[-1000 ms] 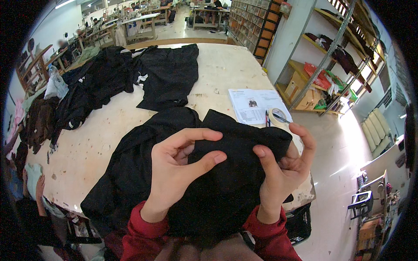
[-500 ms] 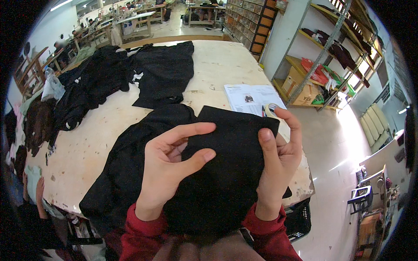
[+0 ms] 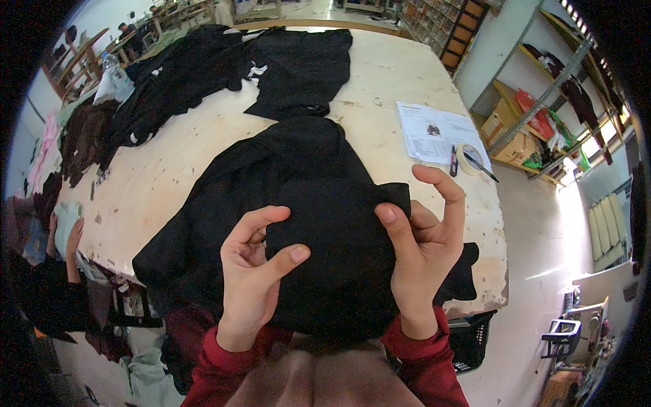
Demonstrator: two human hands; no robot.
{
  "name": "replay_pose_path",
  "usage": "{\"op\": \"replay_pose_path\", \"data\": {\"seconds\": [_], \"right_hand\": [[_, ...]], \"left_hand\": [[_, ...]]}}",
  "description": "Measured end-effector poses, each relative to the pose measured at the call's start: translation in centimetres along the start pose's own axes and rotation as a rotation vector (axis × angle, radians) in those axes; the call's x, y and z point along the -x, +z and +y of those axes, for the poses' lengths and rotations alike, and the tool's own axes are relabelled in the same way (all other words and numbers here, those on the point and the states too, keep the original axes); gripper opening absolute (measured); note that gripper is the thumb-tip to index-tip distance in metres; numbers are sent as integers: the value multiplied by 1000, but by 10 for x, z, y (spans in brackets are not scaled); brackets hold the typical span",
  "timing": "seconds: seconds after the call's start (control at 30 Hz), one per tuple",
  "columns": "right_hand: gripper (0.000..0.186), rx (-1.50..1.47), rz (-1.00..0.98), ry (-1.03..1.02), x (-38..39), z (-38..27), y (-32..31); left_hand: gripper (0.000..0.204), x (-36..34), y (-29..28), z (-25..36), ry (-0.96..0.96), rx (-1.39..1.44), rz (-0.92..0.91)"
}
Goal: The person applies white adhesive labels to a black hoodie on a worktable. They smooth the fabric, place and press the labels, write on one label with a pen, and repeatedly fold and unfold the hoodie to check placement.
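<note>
Drawn back from the papers since half a second ago, both hands now sit clear of the tape roll [image 3: 461, 163] that the right fingers overlapped, while the surroundings have slid up and rightward in the frame. At lower center, a black cloth [image 3: 339, 230] stands raised between the hands, above more black fabric [image 3: 271, 146] spread over the counter [image 3: 393, 81]. The right hand [image 3: 424, 261] has its edge, thumb on the near face and fingers behind, with the index finger lifted free. The left hand's [image 3: 251, 281] grip shows thumb and index finger well parted at the opposite edge; I cannot tell whether its tucked fingers pinch the cloth. Red sleeves [image 3: 424, 346] end at both wrists.

Right of center, printed sheets [image 3: 441, 132] lie on the counter, a dark pen [image 3: 486, 169] beside the tape. Across the upper left sprawl black garments [image 3: 176, 85], with brown cloth [image 3: 85, 136] and a clear plastic bottle [image 3: 119, 81] farther left. At the left edge, another person's hands [image 3: 74, 237] touch pale green cloth [image 3: 66, 218]. Metal shelving [image 3: 542, 88] fills the upper right.
</note>
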State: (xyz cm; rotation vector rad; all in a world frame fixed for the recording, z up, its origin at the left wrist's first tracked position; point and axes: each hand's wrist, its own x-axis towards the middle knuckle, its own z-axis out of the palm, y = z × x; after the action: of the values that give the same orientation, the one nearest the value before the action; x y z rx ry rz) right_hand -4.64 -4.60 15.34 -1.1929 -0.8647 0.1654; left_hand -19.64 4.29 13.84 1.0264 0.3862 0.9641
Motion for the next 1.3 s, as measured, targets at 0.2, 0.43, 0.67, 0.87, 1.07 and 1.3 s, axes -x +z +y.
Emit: {"op": "replay_pose_path", "data": {"seconds": [0.2,0.43,0.67,0.87,1.07,1.3], "right_hand": [[45,-37,-48,88,3,-3,2],[21,568,-479,484,-35,60,-51],[31,1824,284,-157,-131,224,-271],[36,1823,2,121,-137,214,-312],[32,1427,-305,146,-70,185,-258],[32,1332,-13,58,-131,219,-289]], "left_hand": [[47,8,-1,-4,-51,68,36],[30,7,-52,-58,-49,-578,116],[20,10,-78,-107,2,-846,28],[20,13,-82,-98,-45,-857,43],[20,13,-77,-98,-63,-920,34],[23,27,-50,-69,62,-1413,115]]}}
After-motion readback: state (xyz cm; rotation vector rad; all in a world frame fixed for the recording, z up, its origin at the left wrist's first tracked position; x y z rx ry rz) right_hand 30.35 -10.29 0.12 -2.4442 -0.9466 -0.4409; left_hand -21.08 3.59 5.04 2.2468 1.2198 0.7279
